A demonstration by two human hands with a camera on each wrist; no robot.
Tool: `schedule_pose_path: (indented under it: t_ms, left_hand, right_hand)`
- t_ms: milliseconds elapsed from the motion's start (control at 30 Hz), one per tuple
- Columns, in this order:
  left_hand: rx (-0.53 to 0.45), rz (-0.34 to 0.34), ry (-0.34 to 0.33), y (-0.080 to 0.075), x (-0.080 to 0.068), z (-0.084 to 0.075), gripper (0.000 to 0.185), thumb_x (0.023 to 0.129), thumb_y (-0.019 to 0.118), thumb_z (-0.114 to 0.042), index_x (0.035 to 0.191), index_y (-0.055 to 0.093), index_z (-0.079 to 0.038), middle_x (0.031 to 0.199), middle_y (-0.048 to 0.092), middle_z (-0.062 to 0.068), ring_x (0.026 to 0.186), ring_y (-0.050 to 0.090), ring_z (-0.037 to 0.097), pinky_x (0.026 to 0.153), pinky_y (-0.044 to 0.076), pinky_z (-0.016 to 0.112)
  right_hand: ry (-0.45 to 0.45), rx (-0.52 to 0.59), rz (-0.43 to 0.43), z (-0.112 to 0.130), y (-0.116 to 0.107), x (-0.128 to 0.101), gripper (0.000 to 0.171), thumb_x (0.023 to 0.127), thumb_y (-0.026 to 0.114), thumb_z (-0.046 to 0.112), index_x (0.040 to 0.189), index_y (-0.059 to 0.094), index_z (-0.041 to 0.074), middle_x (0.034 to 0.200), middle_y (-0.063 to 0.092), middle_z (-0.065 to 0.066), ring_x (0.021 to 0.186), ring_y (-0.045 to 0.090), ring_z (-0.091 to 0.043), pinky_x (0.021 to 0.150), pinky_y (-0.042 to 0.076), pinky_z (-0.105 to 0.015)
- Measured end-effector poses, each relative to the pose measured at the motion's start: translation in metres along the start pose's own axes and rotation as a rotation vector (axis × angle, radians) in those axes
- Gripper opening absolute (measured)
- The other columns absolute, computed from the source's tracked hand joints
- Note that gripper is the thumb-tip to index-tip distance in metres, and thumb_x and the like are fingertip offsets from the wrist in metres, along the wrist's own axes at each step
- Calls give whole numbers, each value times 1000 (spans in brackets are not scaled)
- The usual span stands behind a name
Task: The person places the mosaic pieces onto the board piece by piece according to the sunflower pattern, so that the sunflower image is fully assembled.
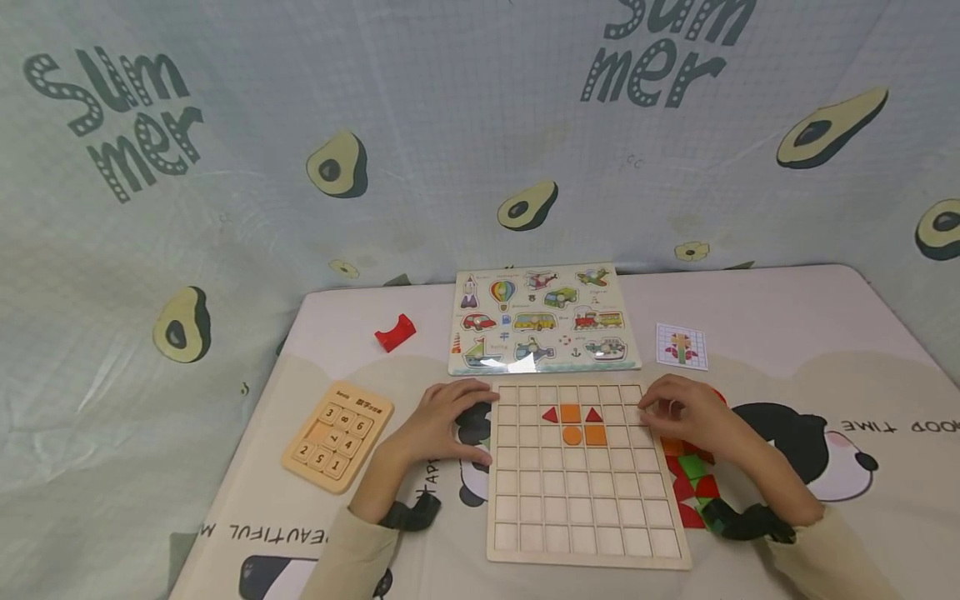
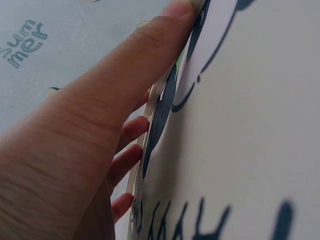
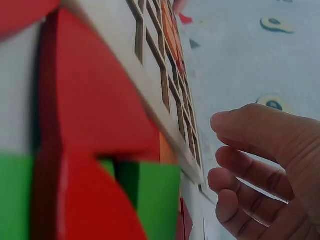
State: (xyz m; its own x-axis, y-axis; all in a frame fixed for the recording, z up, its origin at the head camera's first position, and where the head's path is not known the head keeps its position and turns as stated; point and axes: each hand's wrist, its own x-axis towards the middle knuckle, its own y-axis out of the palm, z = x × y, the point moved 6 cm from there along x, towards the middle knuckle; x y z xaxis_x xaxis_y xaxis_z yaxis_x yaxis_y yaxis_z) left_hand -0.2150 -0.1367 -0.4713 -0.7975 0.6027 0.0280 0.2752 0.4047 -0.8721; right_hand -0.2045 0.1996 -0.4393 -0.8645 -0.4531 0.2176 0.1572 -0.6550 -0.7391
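A printed table cover (image 1: 787, 333) with panda art is spread under everything, and on it a pale wooden grid board (image 1: 585, 475) is laid flat, its left edge steadied by the left hand (image 1: 442, 421), probably so it isn't shoved around; the fingers are laid fairly straight against the rim, with nothing curled round it. Just past the board from both hands, a glossy vehicle peg puzzle (image 1: 543, 319) is parked. Well to the outside of the left hand, a tan number slide puzzle (image 1: 337, 435) is set. Over the board's upper right corner the right hand (image 1: 686, 414) is held with fingers loosely curled; whether a piece is pinched can't be told. Right under that wrist, red and green wooden tiles (image 1: 693, 487) are heaped. Between the hands, orange and red pieces (image 1: 573, 423) are already seated in cells. Beyond the right hand a small pattern card (image 1: 681, 345) is placed, likely for reference.
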Motion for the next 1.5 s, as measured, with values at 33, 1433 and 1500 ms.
schedule_pose_path:
  t_ms: [33, 1433, 1500]
  left_hand:
    - [1, 0, -1, 0, 0, 0, 84, 67, 86, -49, 139, 53, -22, 147, 43, 3, 139, 33, 22, 113, 22, 48]
    - [-2, -8, 11, 0, 0, -1, 84, 67, 86, -51, 138, 54, -22, 147, 44, 2, 139, 34, 21, 111, 24, 49]
    - [-3, -7, 7, 0, 0, -1, 84, 67, 85, -51, 139, 53, -23, 147, 44, 2, 139, 34, 21, 111, 23, 49]
  right_hand:
    - [-4, -11, -14, -2, -2, -1, 15, 78, 79, 4, 90, 71, 10, 86, 60, 6, 72, 51, -7, 62, 50, -21]
    - [245, -164, -63, -52, -32, -19, 22, 78, 78, 4, 96, 69, -3, 81, 58, -6, 71, 48, -17, 56, 44, -21]
    - [219, -170, -75, -50, -33, -19, 21, 77, 78, 3, 95, 70, -2, 80, 58, -3, 69, 47, -14, 55, 43, -21]
